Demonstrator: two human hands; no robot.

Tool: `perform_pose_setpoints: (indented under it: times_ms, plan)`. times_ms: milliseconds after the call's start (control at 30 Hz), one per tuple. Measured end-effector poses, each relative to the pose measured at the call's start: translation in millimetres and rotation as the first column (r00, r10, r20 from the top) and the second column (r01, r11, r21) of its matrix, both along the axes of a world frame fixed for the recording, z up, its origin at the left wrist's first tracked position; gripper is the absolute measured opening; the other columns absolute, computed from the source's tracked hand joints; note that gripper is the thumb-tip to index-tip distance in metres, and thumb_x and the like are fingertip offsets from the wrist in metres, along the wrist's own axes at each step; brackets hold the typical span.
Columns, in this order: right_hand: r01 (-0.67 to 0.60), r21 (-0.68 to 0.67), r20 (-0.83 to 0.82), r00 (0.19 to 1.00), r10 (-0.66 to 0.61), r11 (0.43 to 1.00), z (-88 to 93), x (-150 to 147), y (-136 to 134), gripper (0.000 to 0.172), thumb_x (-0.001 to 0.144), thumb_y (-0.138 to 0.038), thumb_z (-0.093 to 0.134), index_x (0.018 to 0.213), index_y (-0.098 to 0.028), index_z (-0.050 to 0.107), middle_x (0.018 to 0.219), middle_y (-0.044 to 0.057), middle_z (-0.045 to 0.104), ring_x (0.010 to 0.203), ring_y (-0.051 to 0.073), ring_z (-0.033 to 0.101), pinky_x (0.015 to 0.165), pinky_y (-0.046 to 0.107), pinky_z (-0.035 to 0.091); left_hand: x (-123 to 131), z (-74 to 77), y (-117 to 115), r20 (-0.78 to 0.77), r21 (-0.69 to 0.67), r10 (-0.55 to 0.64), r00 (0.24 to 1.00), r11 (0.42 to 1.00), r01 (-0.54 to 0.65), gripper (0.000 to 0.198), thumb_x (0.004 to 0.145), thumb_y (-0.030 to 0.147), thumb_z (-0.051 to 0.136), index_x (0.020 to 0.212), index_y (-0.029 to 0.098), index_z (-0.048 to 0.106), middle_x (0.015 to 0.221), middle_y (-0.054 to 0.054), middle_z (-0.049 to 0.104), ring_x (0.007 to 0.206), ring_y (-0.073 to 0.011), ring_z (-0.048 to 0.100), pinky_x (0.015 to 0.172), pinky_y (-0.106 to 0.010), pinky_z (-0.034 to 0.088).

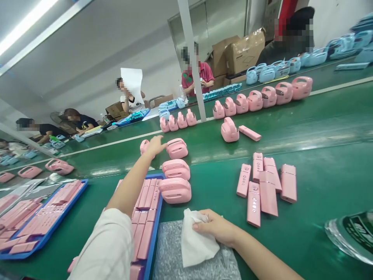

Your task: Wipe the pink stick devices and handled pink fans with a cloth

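My left hand reaches out over the green conveyor belt with thumb and fingers apart. It is between a pink handled housing, partly hidden behind it, and another pink handled housing on its right; whether it touches either I cannot tell. Two more pink housings stand in line nearer to me. Low in the middle, my right hand is closed on a crumpled white cloth, above a grey foam sheet.
Blue trays of pink panels lie at left. Several loose pink panels lie at right, near a clear glass object. Pink housings line the belt's far side, by a white post. People sit beyond.
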State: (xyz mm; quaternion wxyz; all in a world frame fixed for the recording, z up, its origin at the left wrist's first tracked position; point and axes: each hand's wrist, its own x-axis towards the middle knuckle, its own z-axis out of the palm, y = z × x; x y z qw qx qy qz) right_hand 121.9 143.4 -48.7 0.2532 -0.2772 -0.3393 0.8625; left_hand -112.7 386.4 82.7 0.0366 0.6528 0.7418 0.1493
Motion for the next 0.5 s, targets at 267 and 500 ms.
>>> perform_pose_setpoints:
  times_ms: [267, 500]
  plan:
    - [0.111, 0.062, -0.043, 0.993, -0.108, 0.992, 3.1, 1.0, 0.9, 0.054, 0.041, -0.042, 0.094, 0.075, -0.011, 0.065, 0.066, 0.001, 0.066, 0.060, 0.011, 0.060, 0.065, 0.023, 0.045, 57.9, 25.8, -23.0, -0.031, -0.091, -0.065, 0.997, 0.994, 0.062, 0.037, 0.092, 0.036, 0.059, 0.123, 0.017, 0.057, 0.124, -0.010, 0.060, 0.108, -0.0215, 0.061, 0.090, -0.042, 0.054]
    - [0.309, 0.115, -0.005, 0.951, -0.310, 0.944, 17.7, 2.9, -2.3, 0.060, 0.039, -0.048, 0.093, 0.080, -0.012, 0.067, 0.067, 0.006, 0.069, 0.065, 0.021, 0.067, 0.072, 0.037, 0.054, 28.9, 103.6, -113.6, 0.232, 0.197, -0.212, 0.949, 0.966, 0.168, 0.020, 0.094, 0.025, 0.050, 0.104, 0.013, 0.062, 0.102, -0.009, 0.067, 0.087, -0.0185, 0.065, 0.079, -0.032, 0.053]
